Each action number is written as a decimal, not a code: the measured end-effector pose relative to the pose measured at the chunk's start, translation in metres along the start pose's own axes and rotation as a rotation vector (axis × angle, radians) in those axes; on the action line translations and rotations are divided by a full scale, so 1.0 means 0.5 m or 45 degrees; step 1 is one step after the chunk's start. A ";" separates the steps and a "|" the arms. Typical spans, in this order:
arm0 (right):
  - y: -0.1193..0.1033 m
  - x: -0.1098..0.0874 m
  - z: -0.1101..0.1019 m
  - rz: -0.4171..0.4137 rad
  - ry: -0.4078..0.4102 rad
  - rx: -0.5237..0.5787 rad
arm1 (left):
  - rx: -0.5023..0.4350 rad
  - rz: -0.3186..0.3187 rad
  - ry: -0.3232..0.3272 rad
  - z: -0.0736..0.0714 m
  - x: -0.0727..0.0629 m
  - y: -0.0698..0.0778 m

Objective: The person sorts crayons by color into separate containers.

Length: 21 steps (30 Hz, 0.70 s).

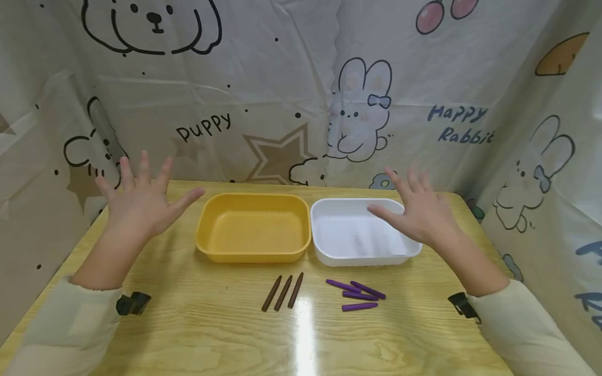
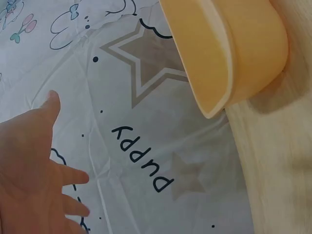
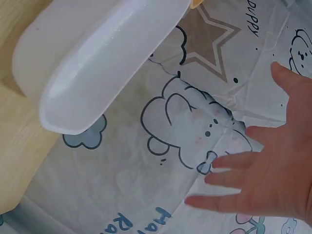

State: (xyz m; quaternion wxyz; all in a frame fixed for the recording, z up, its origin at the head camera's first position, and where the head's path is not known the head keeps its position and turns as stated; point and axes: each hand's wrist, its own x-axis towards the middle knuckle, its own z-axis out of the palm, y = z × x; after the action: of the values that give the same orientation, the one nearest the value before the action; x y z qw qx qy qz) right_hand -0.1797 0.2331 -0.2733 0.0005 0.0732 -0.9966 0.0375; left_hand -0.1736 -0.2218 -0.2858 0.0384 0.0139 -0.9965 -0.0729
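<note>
My left hand (image 1: 142, 202) is raised with fingers spread, left of the yellow tray (image 1: 254, 257), and holds nothing. On the other side, my right hand (image 1: 423, 209) also has its fingers spread; in the head view it overlaps the right end of the white tray (image 1: 364, 260). Three brown crayons (image 1: 284, 293) lie side by side on the table in front of the yellow tray. Several purple crayons (image 1: 359, 296) lie in a loose group before the white one. Both trays stand next to each other, with no crayons in them.
The light wooden table (image 1: 197, 324) carries everything. Behind it and at both sides hangs a printed cloth (image 1: 277, 89) with cartoon animals. A dark strap piece (image 1: 134, 303) sits at the left sleeve, another (image 1: 464, 305) at the right.
</note>
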 end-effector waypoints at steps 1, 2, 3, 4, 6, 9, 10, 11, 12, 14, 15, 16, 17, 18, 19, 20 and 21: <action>0.003 -0.002 0.002 -0.019 -0.005 0.020 | -0.013 0.003 -0.011 0.001 -0.001 0.000; 0.006 -0.005 0.004 -0.043 -0.007 0.047 | -0.018 0.007 -0.017 0.002 -0.001 -0.001; 0.009 -0.008 0.007 -0.064 -0.012 0.072 | -0.025 0.012 -0.023 0.002 -0.002 -0.001; 0.013 -0.011 0.011 -0.082 -0.015 0.096 | -0.028 0.021 -0.023 0.003 -0.003 -0.002; 0.019 -0.018 0.019 -0.107 -0.024 0.139 | -0.043 0.041 -0.018 0.005 -0.006 -0.003; 0.025 -0.028 0.031 -0.129 -0.033 0.180 | -0.057 0.072 -0.014 0.008 -0.010 -0.007; 0.026 -0.032 0.035 -0.135 -0.034 0.190 | -0.070 0.080 -0.020 0.010 -0.011 -0.008; 0.027 -0.036 0.038 -0.142 -0.035 0.196 | -0.091 0.088 -0.032 0.012 -0.012 -0.010; 0.028 -0.040 0.042 -0.152 -0.033 0.203 | -0.115 0.095 -0.053 0.015 -0.012 -0.012; 0.030 -0.049 0.050 -0.181 -0.024 0.229 | -0.173 0.114 -0.101 0.024 -0.010 -0.018; 0.031 -0.053 0.054 -0.203 -0.015 0.240 | -0.210 0.121 -0.126 0.029 -0.010 -0.021; 0.032 -0.057 0.058 -0.219 -0.007 0.251 | -0.248 0.125 -0.150 0.035 -0.010 -0.023; 0.033 -0.061 0.063 -0.236 0.002 0.263 | -0.284 0.130 -0.173 0.042 -0.009 -0.027; 0.035 -0.065 0.069 -0.253 0.009 0.279 | -0.319 0.133 -0.196 0.049 -0.008 -0.030; 0.036 -0.068 0.075 -0.271 0.017 0.288 | -0.352 0.139 -0.212 0.057 -0.007 -0.034; 0.037 -0.071 0.081 -0.285 0.025 0.294 | -0.382 0.140 -0.225 0.065 -0.007 -0.037; 0.038 -0.074 0.087 -0.297 0.031 0.296 | -0.407 0.139 -0.240 0.074 -0.006 -0.040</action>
State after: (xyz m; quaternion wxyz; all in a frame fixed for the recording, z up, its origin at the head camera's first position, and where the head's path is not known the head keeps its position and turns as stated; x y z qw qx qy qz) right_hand -0.1457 0.2540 -0.3185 0.0085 0.1874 -0.9702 0.1532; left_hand -0.1730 -0.2362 -0.3253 -0.0496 -0.0532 -0.9707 -0.2292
